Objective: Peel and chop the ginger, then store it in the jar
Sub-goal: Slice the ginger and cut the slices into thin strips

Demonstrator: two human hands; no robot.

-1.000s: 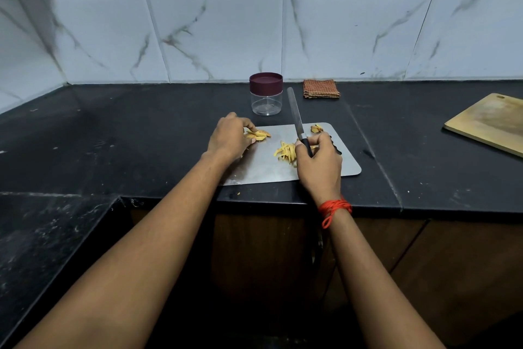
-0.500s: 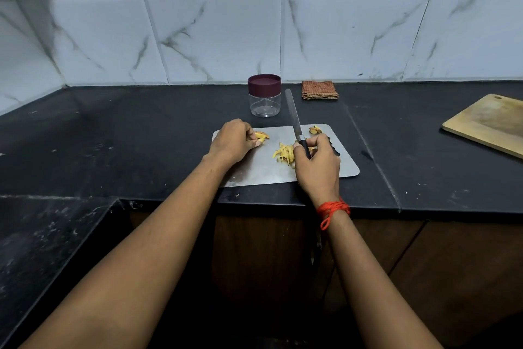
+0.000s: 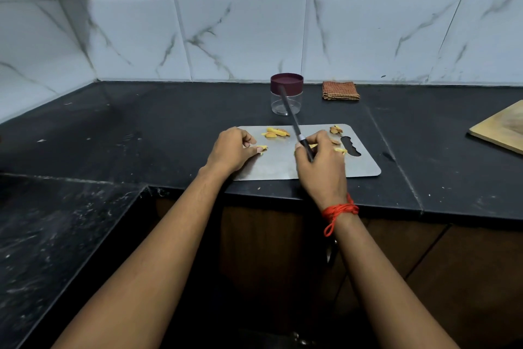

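L hand (image 3: 235, 150) pinches a ginger bit (image 3: 262, 148) on the steel board (image 3: 277, 166), R hand (image 3: 322, 163) grips the knife (image 3: 289, 111), blade tilted up over more ginger slices (image 3: 276, 132), w/ the clear jar (image 3: 295, 101) just behind the board, maroon lid (image 3: 291, 82) on, looking empty.

1. The surface (image 3: 141, 128) is black stone with pale specks, smooth and a little shiny.
2. The wall tiles (image 3: 240, 37) are white and glossy, with grey marble lines.
3. The chopping sheet (image 3: 277, 161) is thin grey metal, smooth and dull.
4. The knife (image 3: 291, 116) has a dull metal blade and a black handle.
5. The jar (image 3: 295, 99) is see-through, with a smooth dark red lid (image 3: 291, 81).
6. The cloth (image 3: 340, 90) at the back edge is rough and woven.
7. The board (image 3: 501, 129) at the right edge is pale, matt wood.
8. The ginger (image 3: 277, 132) is yellow and matt.
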